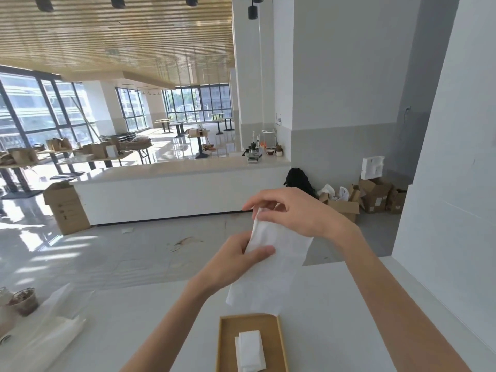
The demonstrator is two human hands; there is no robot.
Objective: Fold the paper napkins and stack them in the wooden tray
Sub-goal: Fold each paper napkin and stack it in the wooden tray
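- Wooden tray point(224, 345) lies nearest on the white table point(150, 318), with a small stack of folded napkins point(251, 351) inside it.
- Just beyond and above the tray, a long white paper napkin point(268, 275) hangs in the air.
- Left hand point(236, 260) pinches its left edge, thumb on top.
- Right hand point(292, 210) grips its upper end with curled fingers.
- Farther off stand a white counter point(171, 194) and cardboard boxes point(375, 197).
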